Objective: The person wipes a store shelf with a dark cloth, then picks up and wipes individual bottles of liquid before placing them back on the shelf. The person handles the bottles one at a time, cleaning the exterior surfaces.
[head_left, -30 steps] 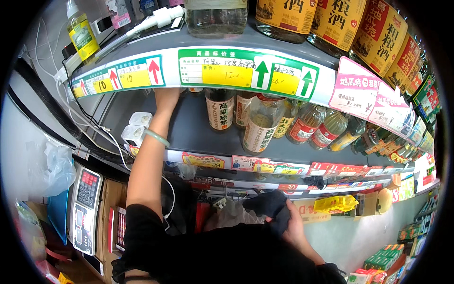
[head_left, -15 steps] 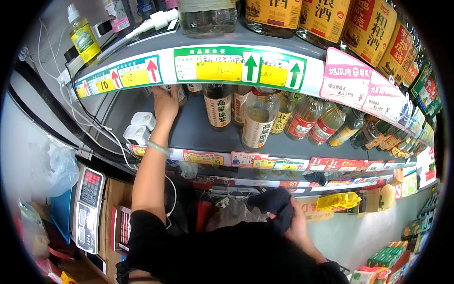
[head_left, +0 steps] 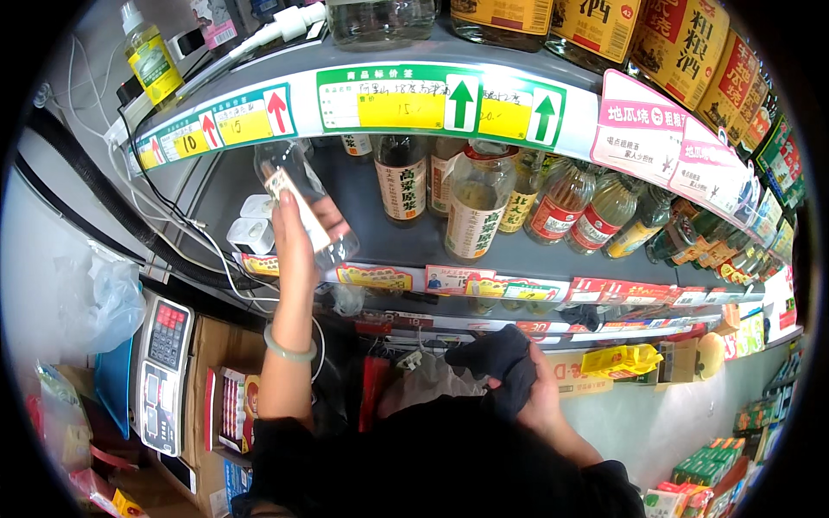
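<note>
My left hand (head_left: 295, 237) is closed round a clear glass bottle (head_left: 340, 251) with a pale label. The bottle is tilted, its base toward the shelf's front edge and its upper end under the price strip. A dark grey cloth (head_left: 508, 367) hangs bunched in my right hand (head_left: 542, 395), lower down in front of the shelves. To the right of the held bottle, a dark bottle (head_left: 401, 186) and a clear bottle (head_left: 477, 211) with a white label stand on the same shelf.
More bottles with red labels (head_left: 553, 211) line the shelf rightward. Overhead runs a price strip (head_left: 337, 108), with large yellow-labelled bottles (head_left: 596, 34) above it. White plug adapters (head_left: 250, 235) and cables sit at the left. A scale (head_left: 162, 371) stands lower left; a yellow bag (head_left: 617, 360) lies lower right.
My left hand has come out from under the price strip toward me, bringing the glass bottle into view. My right hand still holds the cloth, nearly in place.
</note>
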A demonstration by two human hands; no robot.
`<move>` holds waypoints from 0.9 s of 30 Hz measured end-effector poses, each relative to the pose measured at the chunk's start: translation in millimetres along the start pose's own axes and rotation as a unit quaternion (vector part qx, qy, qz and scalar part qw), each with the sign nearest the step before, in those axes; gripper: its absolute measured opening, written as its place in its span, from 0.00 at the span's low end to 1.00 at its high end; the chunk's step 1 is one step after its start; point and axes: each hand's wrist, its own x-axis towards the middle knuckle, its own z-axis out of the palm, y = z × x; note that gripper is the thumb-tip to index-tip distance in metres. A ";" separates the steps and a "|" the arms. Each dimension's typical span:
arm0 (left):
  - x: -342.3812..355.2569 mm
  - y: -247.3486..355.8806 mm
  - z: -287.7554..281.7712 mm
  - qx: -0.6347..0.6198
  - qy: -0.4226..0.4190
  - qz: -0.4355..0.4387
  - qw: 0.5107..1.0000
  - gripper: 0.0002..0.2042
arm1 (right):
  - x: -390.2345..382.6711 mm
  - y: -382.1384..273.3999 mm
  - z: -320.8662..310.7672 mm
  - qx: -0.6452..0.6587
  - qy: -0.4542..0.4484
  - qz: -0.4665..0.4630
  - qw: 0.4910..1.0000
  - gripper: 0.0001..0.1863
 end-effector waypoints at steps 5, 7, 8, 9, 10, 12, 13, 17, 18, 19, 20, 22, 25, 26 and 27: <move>-84.5 -1.8 -24.0 -0.110 -0.121 -0.121 0.979 0.26 | 0.1 0.2 15.2 -0.063 -0.088 -0.066 0.992 0.30; -117.4 3.7 -27.7 -0.099 -0.173 -0.151 0.968 0.31 | -0.1 7.7 31.8 -0.146 -0.144 -0.165 0.965 0.32; -127.4 4.4 -31.8 -0.142 -0.203 -0.194 0.949 0.33 | 0.0 10.1 37.1 -0.189 -0.172 -0.214 0.943 0.33; -137.3 1.3 -35.1 -0.163 -0.228 -0.219 0.935 0.35 | 7.9 13.6 27.4 -0.266 -0.210 -0.239 0.910 0.33; -147.8 -3.8 -40.3 -0.148 -0.250 -0.222 0.931 0.36 | 17.7 23.9 15.5 -0.341 -0.223 -0.299 0.863 0.31; -164.1 -11.0 -44.5 -0.117 -0.295 -0.232 0.919 0.39 | 52.7 34.1 -5.1 -0.508 -0.332 -0.436 0.665 0.22; -170.2 -14.3 -45.2 -0.106 -0.317 -0.243 0.911 0.41 | 59.3 43.0 0.7 -0.552 -0.359 -0.433 0.616 0.20; -178.7 -20.8 -44.6 0.020 -0.407 -0.207 0.889 0.44 | 74.3 35.9 49.2 -0.621 -0.430 -0.517 0.403 0.18; -175.7 -14.1 -43.3 0.123 -0.424 -0.170 0.881 0.44 | 73.8 29.3 61.5 -0.631 -0.439 -0.507 0.390 0.18; -166.7 3.3 -34.6 0.224 -0.447 -0.132 0.856 0.43 | 66.9 17.1 74.8 -0.651 -0.383 -0.558 0.344 0.19; -170.3 18.1 -31.3 0.331 -0.447 -0.098 0.825 0.43 | 58.6 5.2 88.1 -0.655 -0.339 -0.605 0.301 0.19; -178.9 28.5 -25.0 0.419 -0.401 -0.066 0.812 0.41 | 52.5 -16.0 107.9 -0.681 -0.293 -0.625 0.246 0.22; -182.2 39.2 -19.9 0.556 -0.328 0.022 0.764 0.34 | 48.4 -18.8 114.4 -0.720 -0.224 -0.620 0.216 0.21; -182.0 33.3 -26.3 0.585 -0.300 0.104 0.746 0.34 | 44.7 -23.5 117.4 -0.748 -0.208 -0.589 0.226 0.18; -181.2 30.6 -30.5 0.609 -0.270 0.185 0.722 0.34 | 41.8 -26.3 118.7 -0.812 -0.186 -0.489 0.258 0.17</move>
